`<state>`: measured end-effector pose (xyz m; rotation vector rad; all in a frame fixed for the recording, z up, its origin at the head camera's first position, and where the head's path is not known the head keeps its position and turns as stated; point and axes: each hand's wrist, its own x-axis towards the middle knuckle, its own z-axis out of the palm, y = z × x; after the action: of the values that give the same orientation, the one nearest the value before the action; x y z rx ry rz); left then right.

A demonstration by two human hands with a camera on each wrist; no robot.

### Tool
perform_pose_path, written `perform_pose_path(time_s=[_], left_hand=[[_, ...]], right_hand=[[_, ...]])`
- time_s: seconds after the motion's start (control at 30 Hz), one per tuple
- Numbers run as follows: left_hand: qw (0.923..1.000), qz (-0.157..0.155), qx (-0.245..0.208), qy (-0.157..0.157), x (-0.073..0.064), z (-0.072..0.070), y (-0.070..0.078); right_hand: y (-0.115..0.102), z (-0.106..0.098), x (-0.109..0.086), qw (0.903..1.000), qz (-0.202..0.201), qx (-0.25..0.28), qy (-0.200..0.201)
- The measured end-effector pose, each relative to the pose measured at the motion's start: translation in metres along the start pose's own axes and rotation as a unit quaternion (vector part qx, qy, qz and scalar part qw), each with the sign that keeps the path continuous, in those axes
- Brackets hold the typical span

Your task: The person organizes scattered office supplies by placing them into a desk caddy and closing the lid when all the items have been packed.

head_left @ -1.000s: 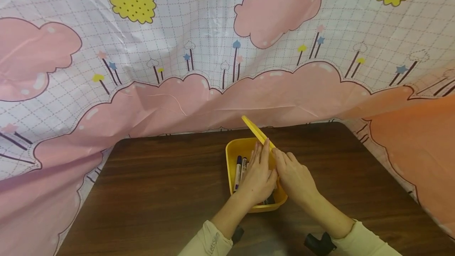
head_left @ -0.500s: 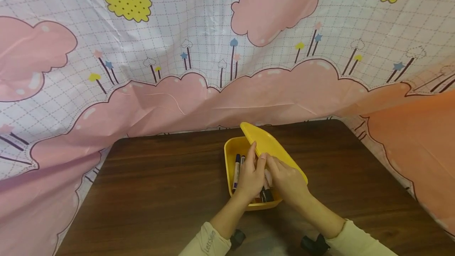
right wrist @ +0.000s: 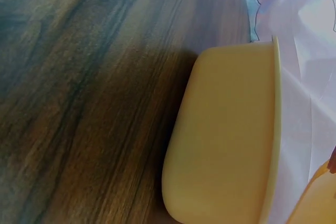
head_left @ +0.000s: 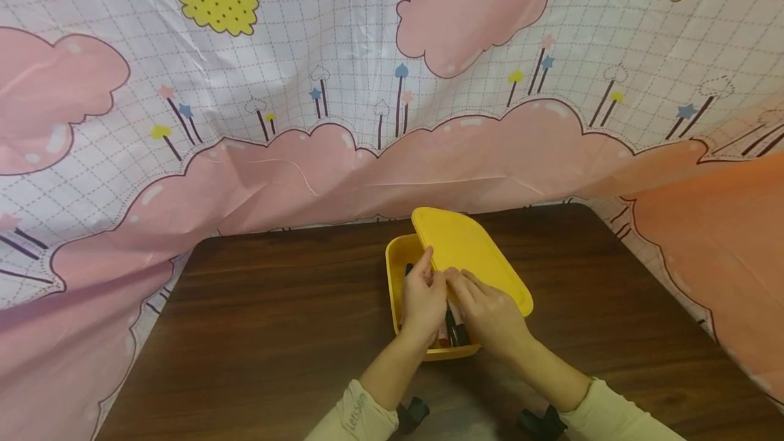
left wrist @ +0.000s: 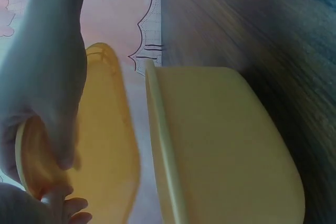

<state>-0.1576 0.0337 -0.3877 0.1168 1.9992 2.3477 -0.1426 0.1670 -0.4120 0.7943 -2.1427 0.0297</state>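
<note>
A yellow plastic lid (head_left: 474, 243) is tilted over the right part of an open yellow box (head_left: 394, 305), its broad face showing in the head view. My left hand (head_left: 424, 308) holds the lid's near left edge. My right hand (head_left: 493, 312) grips the near edge beside it, with the thumb on the lid's underside in the left wrist view. Several markers (head_left: 456, 331) lie in the box, partly hidden by the hands and lid. Both wrist views show the box's outer wall (left wrist: 226, 140); the right wrist view catches just a corner of the lid (right wrist: 320, 200).
The box stands on a dark wood-grain table (head_left: 294, 305). A cloth with pink clouds (head_left: 471, 19) hangs behind it, and an orange-tinted part (head_left: 716, 243) borders the right side. Dark wrist-worn devices (head_left: 542, 422) sit below the wrists.
The lid has turned from nearly edge-on to a flatter tilt, its face now in view and its right end lower. Both hands have turned with it and shifted slightly left.
</note>
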Motion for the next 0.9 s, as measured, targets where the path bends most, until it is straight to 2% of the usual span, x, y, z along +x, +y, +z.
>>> perform_pose_path(time_s=[0.17,0.27,0.4,0.53,0.63,0.73,0.8,0.87,0.9], left_hand=[[0.9999,0.016,0.000,-0.004,0.001,-0.007,-0.001],[0.9996,0.029,0.001,0.000,0.001,-0.013,-0.004],[0.9991,0.041,-0.001,0.011,0.003,-0.020,-0.007],[0.9988,0.044,-0.022,0.005,0.004,-0.022,-0.006],[0.9989,0.033,-0.032,-0.001,0.003,-0.024,-0.004],[0.9991,0.024,-0.036,-0.003,0.001,-0.026,-0.004],[0.9989,0.023,-0.041,-0.004,0.000,-0.027,-0.005],[0.9989,0.020,-0.043,-0.006,-0.001,-0.029,-0.006],[0.9989,0.019,-0.043,-0.007,-0.001,-0.030,-0.006]], right_hand=[[0.005,-0.002,-0.003,0.9985,-0.016,0.051,-0.011],[0.012,-0.004,-0.009,0.9942,-0.001,0.104,-0.025],[0.027,-0.008,-0.016,0.9885,0.066,0.135,-0.019],[0.042,-0.005,-0.017,0.9755,0.173,0.136,-0.009],[0.050,-0.002,-0.020,0.9498,0.265,0.159,-0.047],[0.052,-0.002,-0.025,0.9105,0.347,0.192,-0.116],[0.052,-0.002,-0.026,0.8883,0.379,0.210,-0.153],[0.051,-0.001,-0.026,0.8744,0.396,0.224,-0.168],[0.050,0.000,-0.026,0.8714,0.400,0.229,-0.167]])
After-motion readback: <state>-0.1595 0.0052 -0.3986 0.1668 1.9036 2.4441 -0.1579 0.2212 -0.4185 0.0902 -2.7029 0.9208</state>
